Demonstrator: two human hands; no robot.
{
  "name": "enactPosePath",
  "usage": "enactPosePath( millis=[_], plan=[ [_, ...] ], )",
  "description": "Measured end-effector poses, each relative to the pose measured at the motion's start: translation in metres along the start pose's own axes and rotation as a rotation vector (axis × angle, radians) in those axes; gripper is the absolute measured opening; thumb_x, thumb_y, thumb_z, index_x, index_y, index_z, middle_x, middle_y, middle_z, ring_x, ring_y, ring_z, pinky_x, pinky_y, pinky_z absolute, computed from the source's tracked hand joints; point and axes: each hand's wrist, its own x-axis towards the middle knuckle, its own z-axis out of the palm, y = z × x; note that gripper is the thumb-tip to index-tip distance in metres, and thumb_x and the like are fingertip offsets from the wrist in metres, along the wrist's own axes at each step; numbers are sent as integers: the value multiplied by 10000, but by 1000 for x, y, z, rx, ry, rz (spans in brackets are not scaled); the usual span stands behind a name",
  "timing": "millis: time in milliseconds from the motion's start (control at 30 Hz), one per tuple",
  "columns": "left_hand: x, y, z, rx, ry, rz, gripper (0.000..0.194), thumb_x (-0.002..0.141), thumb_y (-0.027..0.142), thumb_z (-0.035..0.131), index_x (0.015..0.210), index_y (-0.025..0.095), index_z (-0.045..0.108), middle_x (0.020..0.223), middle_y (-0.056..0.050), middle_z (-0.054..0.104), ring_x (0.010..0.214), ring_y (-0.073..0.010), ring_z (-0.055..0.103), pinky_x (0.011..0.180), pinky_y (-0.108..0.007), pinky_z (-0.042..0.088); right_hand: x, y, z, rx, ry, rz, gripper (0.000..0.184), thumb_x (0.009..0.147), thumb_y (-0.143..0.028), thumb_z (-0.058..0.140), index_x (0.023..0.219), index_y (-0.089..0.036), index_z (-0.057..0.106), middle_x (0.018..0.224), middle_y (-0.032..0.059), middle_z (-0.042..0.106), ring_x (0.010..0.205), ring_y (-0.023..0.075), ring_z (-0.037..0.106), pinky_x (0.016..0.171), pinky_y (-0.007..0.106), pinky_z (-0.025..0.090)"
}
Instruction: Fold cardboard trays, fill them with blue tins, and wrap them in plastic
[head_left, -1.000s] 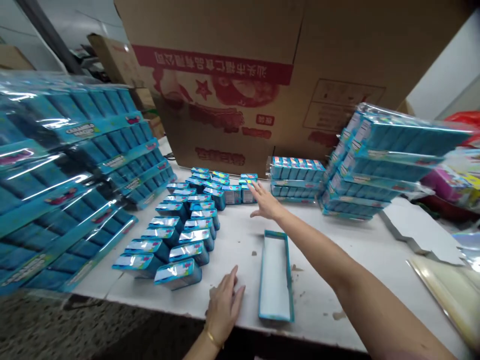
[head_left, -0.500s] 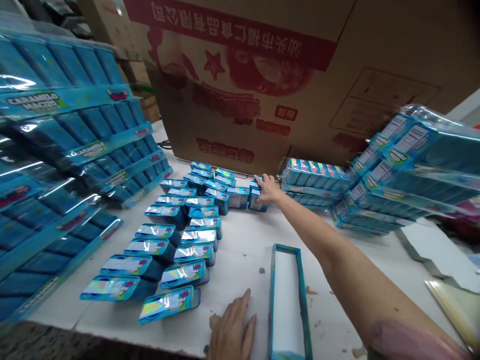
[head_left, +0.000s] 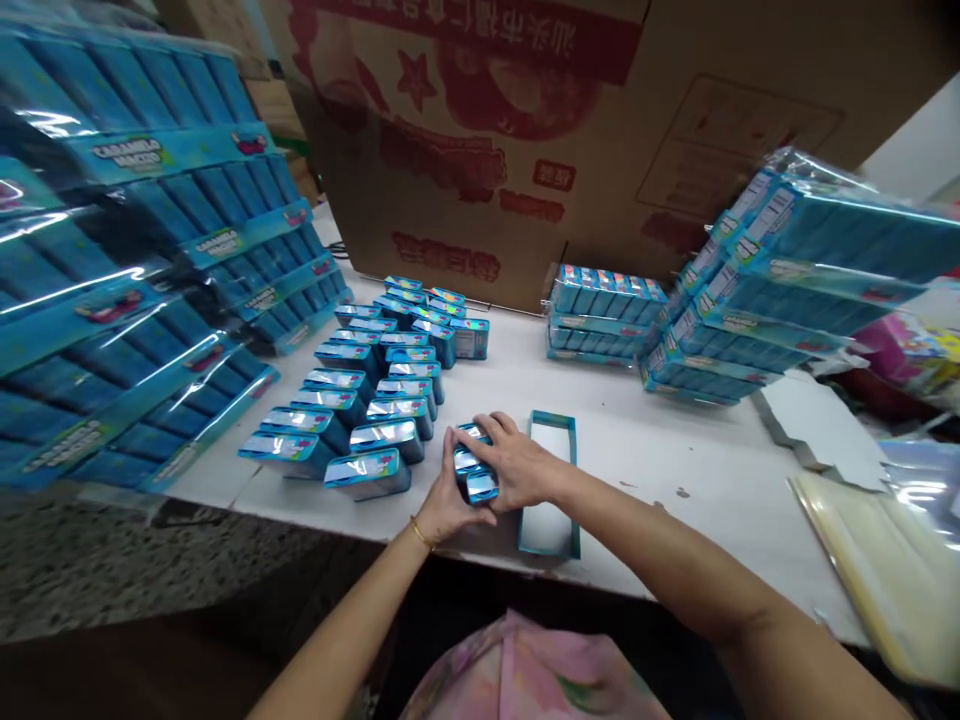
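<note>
Both my hands are wrapped round a few small blue candy boxes (head_left: 477, 484) pressed together near the table's front edge. My left hand (head_left: 444, 503) grips them from the left, and my right hand (head_left: 516, 462) covers their top and right side. Fingers hide how many boxes are in the bunch. Just right of them lies a shallow blue-rimmed tray (head_left: 576, 500) with a white bottom, its left part behind my right hand. Two rows of upright blue candy boxes (head_left: 385, 436) stand to the left.
Film-wrapped multipacks of candy boxes are stacked at the left (head_left: 217, 245) and right (head_left: 750, 300). A smaller wrapped stack (head_left: 600, 318) stands at the back. Behind rises a large brown carton (head_left: 600, 200). White card (head_left: 821, 425) and yellowish plastic sheets (head_left: 862, 560) lie at the right.
My right hand has come back from the far end of the row with boxes. My left hand has risen from the table edge and closed on them too. The view has tilted down.
</note>
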Motion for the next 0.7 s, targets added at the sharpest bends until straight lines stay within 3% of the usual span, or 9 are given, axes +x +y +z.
enactPosePath(
  millis=[167, 333, 433, 500, 567, 633, 700],
  plan=[
    [0, -11, 6, -74, -64, 11, 1396, 366, 433, 787, 1320, 236, -214, 1410, -201, 160, 1250, -318, 281, 976, -505, 285, -1, 0, 15, -10, -8, -41, 1073, 508, -483, 673, 1374, -159, 127, 1413, 160, 115, 1268, 392, -5, 977, 563, 143],
    [5, -3, 11, -28, -43, -42, 1025, 594, 378, 685, 1366, 226, 28, 1324, -143, 381, 1134, -300, 446, 899, -496, 370, -1, 1, 11, 43, -26, -6, 1113, 484, -484, 704, 1378, -189, 109, 1434, 143, 72, 1279, 382, -72, 991, 563, 96],
    [1, -1, 7, 15, -39, -47, 1173, 533, 339, 722, 1358, 206, -101, 1356, -164, 324, 1130, -293, 451, 926, -476, 356, -2, 7, 8, 211, -59, 8, 1178, 461, -536, 711, 1381, -178, 69, 1441, 144, -6, 1285, 360, -107, 1008, 539, 73],
    [-3, -1, 5, 45, -33, -61, 1274, 478, 319, 747, 1335, 213, -190, 1368, -168, 300, 1147, -293, 434, 943, -474, 342, -4, 9, 12, 369, 27, 80, 1143, 535, -567, 664, 1381, -184, -2, 1442, 128, -51, 1295, 318, -117, 1024, 503, 78],
    [-6, -1, 4, 48, -32, -71, 1276, 475, 309, 745, 1332, 223, -197, 1356, -163, 324, 1143, -293, 438, 937, -475, 351, -6, 6, 20, 508, 219, 222, 988, 695, -568, 529, 1370, -198, -89, 1446, 105, -49, 1309, 257, -99, 1038, 461, 94],
    [-7, 0, 6, 10, -34, -58, 1247, 487, 295, 740, 1338, 233, -170, 1350, -159, 333, 1128, -290, 452, 921, -471, 370, -8, 3, 28, 596, 377, 345, 788, 824, -531, 340, 1359, -206, -138, 1448, 94, 28, 1323, 203, -9, 1047, 410, 131],
    [-6, 1, 8, -38, -36, -61, 1222, 497, 282, 738, 1343, 247, -142, 1350, -164, 327, 1100, -282, 477, 900, -470, 392, -9, 1, 31, 604, 392, 361, 709, 851, -529, 255, 1370, -197, -96, 1426, 102, 142, 1315, 180, 106, 1046, 365, 167]
  ],
)
